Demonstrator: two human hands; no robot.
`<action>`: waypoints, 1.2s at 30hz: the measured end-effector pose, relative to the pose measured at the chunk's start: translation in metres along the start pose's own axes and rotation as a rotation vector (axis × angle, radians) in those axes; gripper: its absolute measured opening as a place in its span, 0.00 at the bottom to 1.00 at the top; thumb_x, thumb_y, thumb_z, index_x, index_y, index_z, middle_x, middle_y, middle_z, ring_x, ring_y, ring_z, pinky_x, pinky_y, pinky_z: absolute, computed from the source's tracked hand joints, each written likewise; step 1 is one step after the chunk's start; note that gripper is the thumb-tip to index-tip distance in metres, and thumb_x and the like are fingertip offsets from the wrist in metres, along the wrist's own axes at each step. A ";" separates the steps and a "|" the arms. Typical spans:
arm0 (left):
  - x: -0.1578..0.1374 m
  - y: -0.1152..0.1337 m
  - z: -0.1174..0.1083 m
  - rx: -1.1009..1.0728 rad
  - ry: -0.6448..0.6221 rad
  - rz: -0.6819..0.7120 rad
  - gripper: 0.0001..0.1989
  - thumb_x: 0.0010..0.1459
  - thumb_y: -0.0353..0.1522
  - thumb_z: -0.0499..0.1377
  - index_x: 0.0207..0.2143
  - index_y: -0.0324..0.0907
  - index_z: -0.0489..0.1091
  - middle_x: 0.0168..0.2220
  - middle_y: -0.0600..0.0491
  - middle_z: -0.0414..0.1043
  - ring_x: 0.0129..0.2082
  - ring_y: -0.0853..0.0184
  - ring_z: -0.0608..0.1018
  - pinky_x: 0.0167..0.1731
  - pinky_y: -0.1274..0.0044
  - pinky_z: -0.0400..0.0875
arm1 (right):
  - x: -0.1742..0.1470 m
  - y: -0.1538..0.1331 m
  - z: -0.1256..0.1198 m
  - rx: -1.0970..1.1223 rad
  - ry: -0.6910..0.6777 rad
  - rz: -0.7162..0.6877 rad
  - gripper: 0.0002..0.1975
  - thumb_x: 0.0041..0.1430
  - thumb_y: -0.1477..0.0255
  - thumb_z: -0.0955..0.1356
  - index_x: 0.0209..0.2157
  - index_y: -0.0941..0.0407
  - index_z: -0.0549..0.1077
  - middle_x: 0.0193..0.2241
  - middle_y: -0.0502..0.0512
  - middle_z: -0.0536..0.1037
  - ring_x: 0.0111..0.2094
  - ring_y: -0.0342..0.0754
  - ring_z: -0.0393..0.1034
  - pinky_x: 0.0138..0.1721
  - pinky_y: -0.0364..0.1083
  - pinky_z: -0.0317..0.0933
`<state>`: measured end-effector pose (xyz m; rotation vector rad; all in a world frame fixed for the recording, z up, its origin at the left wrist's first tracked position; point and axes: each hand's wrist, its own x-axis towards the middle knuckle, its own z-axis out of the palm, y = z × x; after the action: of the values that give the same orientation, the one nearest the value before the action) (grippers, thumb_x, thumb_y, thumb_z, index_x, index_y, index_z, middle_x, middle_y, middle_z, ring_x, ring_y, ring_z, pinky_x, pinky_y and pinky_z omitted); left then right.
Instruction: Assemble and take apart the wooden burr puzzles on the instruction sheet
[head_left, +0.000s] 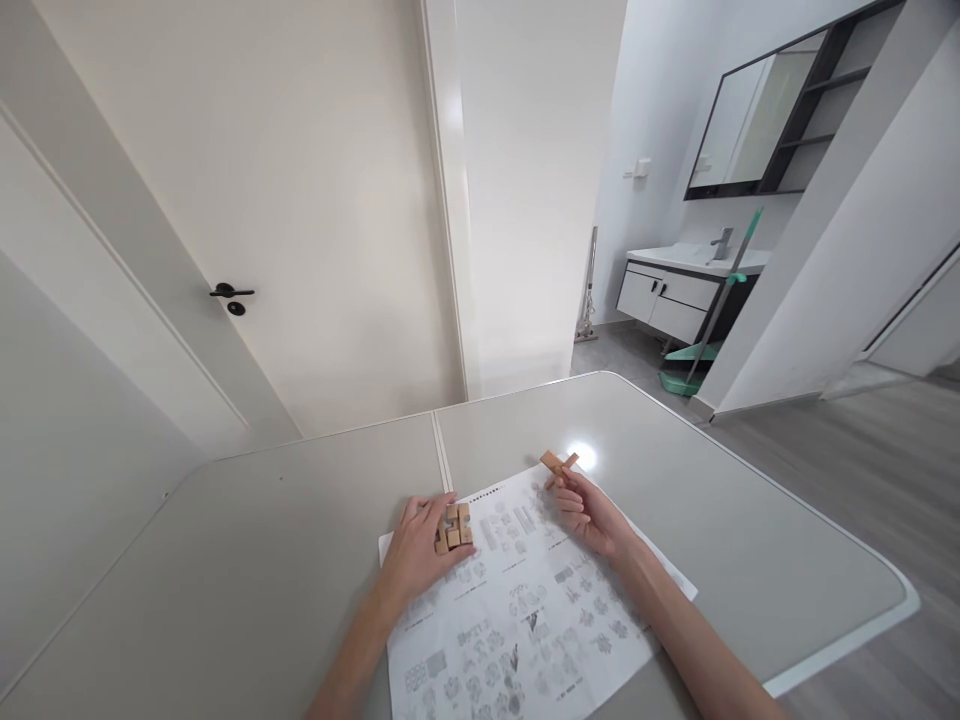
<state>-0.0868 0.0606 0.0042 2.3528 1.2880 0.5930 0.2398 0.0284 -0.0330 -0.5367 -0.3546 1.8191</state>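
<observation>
My left hand (421,542) curves around a small cluster of notched wooden puzzle blocks (454,528), thumb at the near side and fingers at the far side. The cluster rests on the upper left part of a printed paper sheet (517,590). Over the sheet's upper right edge, my right hand (579,512) is closed on crossed wooden puzzle pieces (553,462), pinched between thumb and fingers. Part of what it holds is hidden by the fingers. Printed on the sheet are several grey diagrams of puzzle shapes.
A pale grey table (300,560) with a light rim and a seam lies beneath the sheet. Beyond it stand a closed door (337,220) with a black handle (234,292), a washbasin cabinet (671,295), a mop (589,290) and a green dustpan (681,383).
</observation>
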 end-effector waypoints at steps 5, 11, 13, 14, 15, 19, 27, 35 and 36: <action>-0.001 0.000 -0.003 0.055 0.001 0.042 0.36 0.52 0.50 0.68 0.61 0.50 0.67 0.51 0.48 0.75 0.53 0.50 0.71 0.47 0.64 0.70 | -0.005 0.002 0.004 0.092 -0.037 0.050 0.17 0.60 0.62 0.75 0.31 0.54 0.66 0.19 0.39 0.53 0.16 0.35 0.50 0.10 0.30 0.49; -0.002 -0.002 -0.001 0.027 0.007 0.068 0.35 0.54 0.49 0.68 0.61 0.50 0.66 0.56 0.48 0.73 0.56 0.51 0.71 0.51 0.63 0.70 | -0.011 0.005 0.012 0.137 -0.010 0.077 0.17 0.60 0.65 0.76 0.32 0.54 0.65 0.20 0.39 0.55 0.17 0.34 0.54 0.11 0.30 0.50; -0.001 -0.002 0.001 0.014 0.011 0.057 0.35 0.53 0.47 0.69 0.61 0.50 0.66 0.55 0.49 0.74 0.55 0.51 0.71 0.50 0.64 0.70 | -0.012 0.006 0.013 0.114 0.005 0.075 0.17 0.60 0.65 0.76 0.32 0.54 0.65 0.20 0.39 0.55 0.17 0.34 0.53 0.11 0.30 0.49; -0.001 -0.002 0.002 0.008 0.014 0.051 0.35 0.53 0.46 0.69 0.60 0.50 0.66 0.55 0.49 0.74 0.55 0.52 0.71 0.50 0.64 0.71 | -0.013 0.006 0.014 0.078 0.017 0.076 0.17 0.60 0.64 0.76 0.32 0.54 0.65 0.20 0.39 0.54 0.17 0.34 0.53 0.11 0.30 0.48; -0.001 -0.001 0.002 0.002 0.017 0.046 0.35 0.52 0.45 0.70 0.60 0.50 0.66 0.54 0.49 0.74 0.54 0.53 0.72 0.50 0.65 0.71 | -0.013 0.007 0.015 0.031 0.030 0.078 0.17 0.60 0.64 0.76 0.33 0.54 0.65 0.20 0.39 0.54 0.17 0.34 0.52 0.11 0.30 0.47; -0.001 0.004 0.007 -0.016 0.020 0.045 0.34 0.51 0.44 0.70 0.60 0.50 0.66 0.51 0.50 0.74 0.52 0.53 0.73 0.48 0.66 0.71 | -0.014 0.012 0.022 -0.142 0.068 0.080 0.17 0.58 0.63 0.77 0.32 0.56 0.67 0.20 0.40 0.55 0.18 0.35 0.52 0.12 0.31 0.46; -0.005 0.013 0.011 -0.071 -0.027 0.086 0.44 0.45 0.48 0.73 0.63 0.50 0.63 0.57 0.46 0.70 0.57 0.48 0.70 0.55 0.60 0.67 | -0.016 0.041 0.041 -0.951 0.041 -0.337 0.15 0.59 0.57 0.74 0.33 0.54 0.71 0.24 0.47 0.67 0.24 0.44 0.61 0.25 0.43 0.61; -0.015 -0.001 -0.006 -0.135 -0.008 0.041 0.30 0.46 0.47 0.73 0.51 0.49 0.73 0.53 0.48 0.67 0.56 0.51 0.70 0.56 0.63 0.68 | -0.009 0.063 0.057 -1.542 -0.149 -0.487 0.36 0.53 0.65 0.77 0.62 0.47 0.65 0.58 0.59 0.67 0.57 0.59 0.64 0.56 0.56 0.64; -0.016 -0.001 -0.007 -0.175 -0.011 0.022 0.31 0.46 0.46 0.73 0.51 0.49 0.72 0.53 0.48 0.67 0.54 0.53 0.72 0.54 0.64 0.69 | -0.005 0.063 0.058 -1.565 -0.161 -0.483 0.37 0.52 0.65 0.77 0.62 0.47 0.64 0.59 0.60 0.66 0.59 0.60 0.62 0.57 0.57 0.63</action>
<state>-0.0989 0.0489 0.0067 2.2262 1.1576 0.6696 0.1589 0.0055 -0.0140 -1.1840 -1.8685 0.8039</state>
